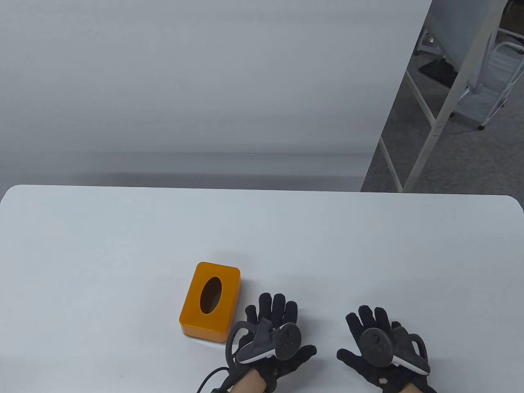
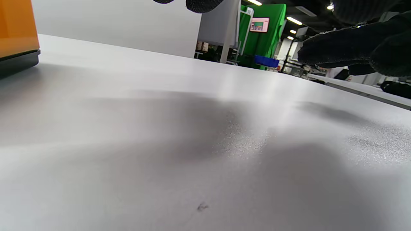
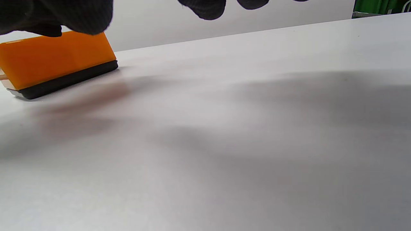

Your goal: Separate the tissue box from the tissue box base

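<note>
Nothing was done yet — the orange tissue box [image 1: 210,301] sat on its dark base [image 3: 69,82], untouched. My left hand [image 1: 268,339] and right hand [image 1: 382,348] lay spread on the worktop [image 1: 368,254], fingers [image 1: 265,305] holding nothing — lifting remained.

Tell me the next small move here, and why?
Probably bring the left hand onto the orange plastic tissue box. Both hands lie open on the white table, the right hand farther away, and the box still sits on its black base.

Bright even overhead light, soft hand shadows on the table [image 3: 257,144], wrist views blurred up close
</note>
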